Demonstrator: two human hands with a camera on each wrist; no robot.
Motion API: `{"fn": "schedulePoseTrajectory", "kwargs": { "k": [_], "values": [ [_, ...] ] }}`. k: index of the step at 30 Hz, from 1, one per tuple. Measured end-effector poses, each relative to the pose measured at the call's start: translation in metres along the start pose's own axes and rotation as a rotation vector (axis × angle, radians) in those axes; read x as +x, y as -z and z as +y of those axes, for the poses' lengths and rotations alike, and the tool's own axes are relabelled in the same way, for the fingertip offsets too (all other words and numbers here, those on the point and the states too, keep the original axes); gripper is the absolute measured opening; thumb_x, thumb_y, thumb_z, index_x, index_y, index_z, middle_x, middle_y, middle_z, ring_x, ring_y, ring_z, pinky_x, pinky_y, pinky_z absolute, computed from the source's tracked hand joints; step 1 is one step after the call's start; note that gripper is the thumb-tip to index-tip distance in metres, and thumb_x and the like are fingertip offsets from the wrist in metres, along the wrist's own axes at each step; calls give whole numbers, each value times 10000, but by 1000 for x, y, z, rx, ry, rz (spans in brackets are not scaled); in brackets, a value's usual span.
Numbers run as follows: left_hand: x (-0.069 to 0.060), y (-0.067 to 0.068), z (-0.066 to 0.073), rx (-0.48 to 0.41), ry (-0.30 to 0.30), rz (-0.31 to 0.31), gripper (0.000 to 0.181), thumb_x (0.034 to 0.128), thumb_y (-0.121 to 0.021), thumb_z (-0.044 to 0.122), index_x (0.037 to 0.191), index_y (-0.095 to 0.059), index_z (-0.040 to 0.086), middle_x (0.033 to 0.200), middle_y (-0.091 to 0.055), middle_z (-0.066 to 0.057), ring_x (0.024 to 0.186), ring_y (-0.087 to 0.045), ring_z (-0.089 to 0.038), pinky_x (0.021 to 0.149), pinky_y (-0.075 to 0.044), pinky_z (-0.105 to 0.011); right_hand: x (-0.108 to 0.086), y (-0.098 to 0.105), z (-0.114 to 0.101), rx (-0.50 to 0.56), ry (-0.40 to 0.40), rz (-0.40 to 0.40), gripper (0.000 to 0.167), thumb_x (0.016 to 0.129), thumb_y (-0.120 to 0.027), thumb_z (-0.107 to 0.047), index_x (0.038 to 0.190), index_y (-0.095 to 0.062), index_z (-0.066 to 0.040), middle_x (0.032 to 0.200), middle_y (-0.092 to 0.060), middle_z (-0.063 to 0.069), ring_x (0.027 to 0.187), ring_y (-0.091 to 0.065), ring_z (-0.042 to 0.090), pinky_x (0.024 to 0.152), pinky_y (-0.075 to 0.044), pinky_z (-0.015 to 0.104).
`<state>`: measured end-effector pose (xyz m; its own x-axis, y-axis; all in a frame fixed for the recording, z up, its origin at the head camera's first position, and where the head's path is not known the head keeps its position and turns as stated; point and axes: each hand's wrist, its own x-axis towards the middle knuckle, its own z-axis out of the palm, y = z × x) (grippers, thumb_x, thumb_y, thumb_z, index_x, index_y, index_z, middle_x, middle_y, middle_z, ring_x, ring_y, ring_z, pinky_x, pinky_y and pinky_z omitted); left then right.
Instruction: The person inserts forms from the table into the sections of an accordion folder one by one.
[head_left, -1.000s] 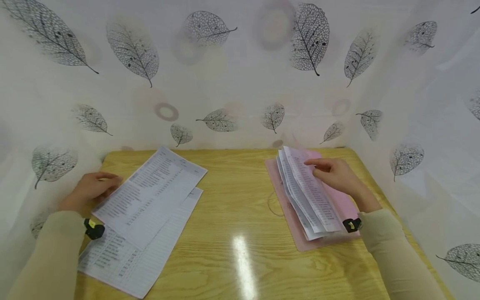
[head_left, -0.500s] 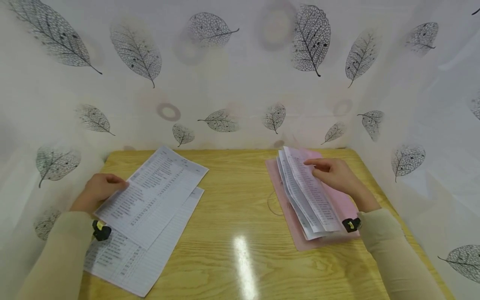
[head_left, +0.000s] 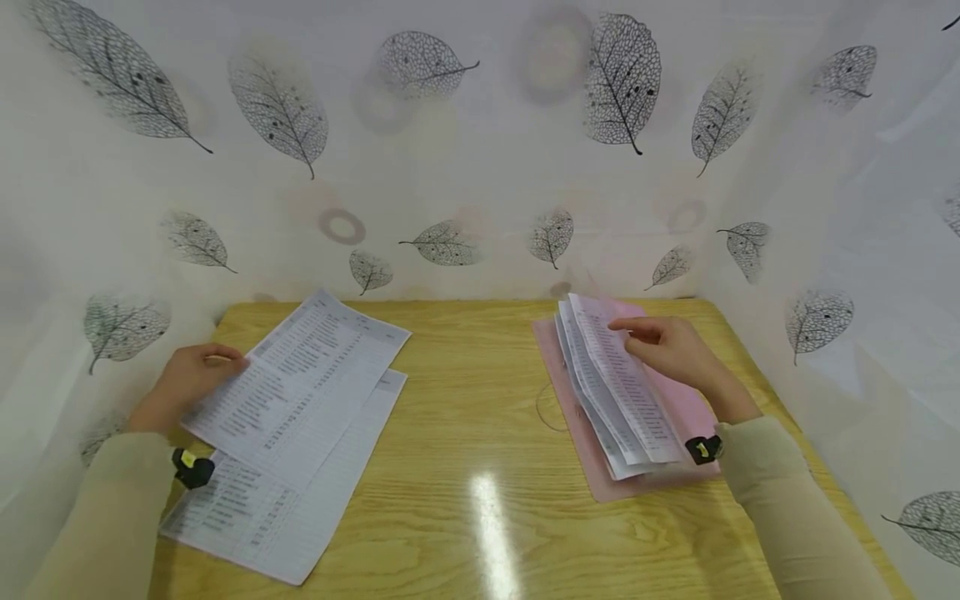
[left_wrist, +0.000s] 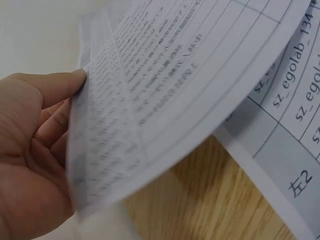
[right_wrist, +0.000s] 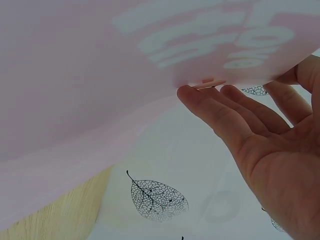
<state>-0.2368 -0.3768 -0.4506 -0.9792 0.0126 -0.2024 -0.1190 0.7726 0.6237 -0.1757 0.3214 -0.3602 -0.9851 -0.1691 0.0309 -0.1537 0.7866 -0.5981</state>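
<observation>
In the head view my left hand (head_left: 183,383) pinches the left edge of a printed sheet (head_left: 300,375), lifted and curved in the left wrist view. Beneath it, partly covered, a second printed sheet (head_left: 330,500) lies on the table. At the right my right hand (head_left: 675,354) holds the raised edge of a pink folder (head_left: 573,433), beside a small clasp (right_wrist: 210,85) in the right wrist view. Several folded-up printed pages (head_left: 626,392) stand fanned inside the folder. My right thumb is partly hidden by the cover.
The wooden table (head_left: 465,400) spreads between the loose sheets and the folder. A thin elastic loop (head_left: 549,408) sticks out left of the folder. White curtain (head_left: 480,150) with leaf prints closes off the back and sides. A black device sits on each wrist.
My left hand has moved onto the upper sheet's edge, taken hold of it and drawn it slightly left. The lower sheet has shifted a little. My right hand and the folder stay put.
</observation>
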Motion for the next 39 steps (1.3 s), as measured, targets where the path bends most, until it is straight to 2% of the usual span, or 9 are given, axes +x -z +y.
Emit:
{"fn": "schedulePoseTrajectory", "kwargs": {
  "k": [3, 7, 11, 15, 20, 25, 31, 35, 39],
  "values": [
    [0, 1, 1, 3, 10, 25, 635, 1068, -581, 468, 1358, -599, -97, 1349, -626, -370, 1095, -667, -426, 750, -462, -268, 0, -1, 1, 10, -3, 1, 359, 1015, -607, -164, 1352, -725, -126, 1081, -697, 164, 651, -478, 77, 606, -429, 211],
    [-3, 3, 1, -45, 83, -11, 683, 1077, -544, 486, 1442, -535, -91, 1436, -557, -375, 1140, -629, -422, 800, -469, -310, 1, -2, 2, 19, -13, 5, 329, 1026, -587, -177, 1308, -751, -131, 1076, -714, 159, 622, -443, 101, 613, -422, 233],
    [-9, 4, 2, -135, 166, -78, 674, 1099, -497, 454, 1517, -437, -71, 1402, -534, -350, 1018, -625, -323, 747, -521, -341, 1, -4, 2, 2, -24, 8, 296, 1024, -603, -207, 1252, -772, -123, 1231, -748, 171, 875, -633, 183, 727, -505, 213],
    [-16, 3, 7, -258, 207, -145, 667, 1112, -461, 438, 1551, -358, -53, 1166, -641, -148, 860, -660, -196, 688, -603, -348, 0, -4, 3, -8, -27, -14, 311, 1014, -650, -248, 1273, -757, -113, 1285, -737, 184, 1120, -702, 284, 820, -553, 216],
    [-25, 2, 16, -388, 211, -180, 661, 1123, -426, 410, 1556, -298, -73, 939, -627, 118, 802, -667, -81, 703, -623, -314, 1, -4, 4, -9, 2, -7, 319, 1007, -651, -213, 1291, -749, -107, 1290, -731, 202, 1076, -688, 262, 802, -549, 192],
    [-32, -2, 23, -524, 250, -242, 667, 1125, -415, 355, 1588, -223, -84, 908, -647, 161, 809, -692, -89, 720, -636, -312, 1, -2, 7, -10, 17, 16, 313, 1013, -628, -179, 1291, -749, -102, 1275, -736, 204, 975, -655, 200, 765, -537, 173],
    [-35, -10, 22, -531, 212, -267, 762, 1119, -489, 369, 1619, -154, -100, 873, -704, 180, 776, -729, -81, 681, -643, -287, 1, 0, 7, -14, 8, 23, 318, 1007, -621, -167, 1292, -751, -111, 1252, -738, 180, 878, -598, 203, 707, -503, 196],
    [-35, -18, 18, -558, 195, -277, 689, 1101, -565, 330, 1551, -317, -129, 874, -738, 170, 782, -743, -83, 686, -642, -274, 0, 2, 5, -8, -4, 19, 321, 1013, -618, -181, 1298, -748, -110, 1220, -739, 163, 832, -576, 172, 673, -482, 206],
    [-38, -26, 19, -600, 177, -299, 537, 1087, -608, 287, 1448, -463, -84, 912, -753, 145, 821, -751, -100, 717, -645, -275, -2, 4, 2, 0, -7, 19, 317, 1013, -623, -187, 1293, -751, -115, 1185, -735, 152, 809, -562, 147, 653, -467, 200]
  ]
}}
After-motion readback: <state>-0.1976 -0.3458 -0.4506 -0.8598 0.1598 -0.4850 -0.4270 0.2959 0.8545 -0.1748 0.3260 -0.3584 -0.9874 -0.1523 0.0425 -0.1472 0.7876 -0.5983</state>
